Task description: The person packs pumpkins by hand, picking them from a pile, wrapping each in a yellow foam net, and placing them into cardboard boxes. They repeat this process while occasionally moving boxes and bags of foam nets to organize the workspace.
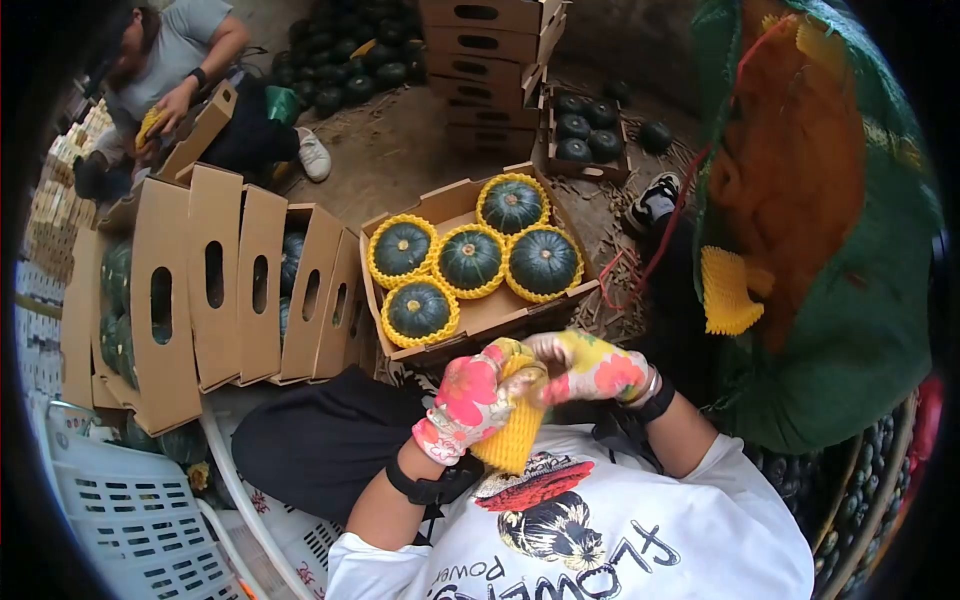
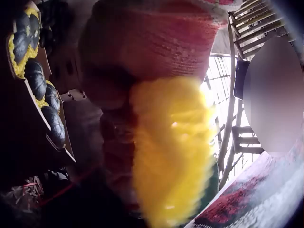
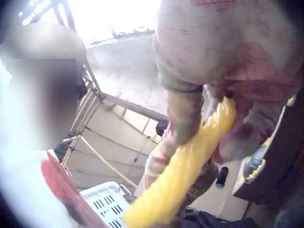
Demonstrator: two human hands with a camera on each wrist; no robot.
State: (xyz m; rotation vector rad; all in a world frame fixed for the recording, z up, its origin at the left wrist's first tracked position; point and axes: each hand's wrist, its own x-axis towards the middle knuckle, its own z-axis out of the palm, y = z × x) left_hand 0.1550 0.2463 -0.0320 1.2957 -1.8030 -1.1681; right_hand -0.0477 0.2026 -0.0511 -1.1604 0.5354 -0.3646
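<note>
A yellow foam net sleeve (image 1: pixel 512 435) hangs in front of my shirt, held by both hands. My left hand (image 1: pixel 470 395), in a pink floral glove, grips it round its upper part. At the top end, the gloved fingers of my right hand (image 1: pixel 595 368) pinch the opening. In the right wrist view the sleeve (image 3: pixel 178 178) is long and narrow, its end between the fingers. The left wrist view shows the sleeve (image 2: pixel 173 142) blurred below the glove. Just beyond my hands, a cardboard box (image 1: pixel 480 325) holds several dark green squashes (image 1: pixel 470 260), each in a yellow foam net.
Upright cardboard boxes (image 1: pixel 215 290) with squashes stand at left, above a light blue plastic crate (image 1: pixel 120 510). A green sack (image 1: pixel 840 370) with foam nets (image 1: pixel 728 290) is at right. Stacked boxes (image 1: pixel 480 70) stand behind. Another person (image 1: pixel 190 70) sits at upper left.
</note>
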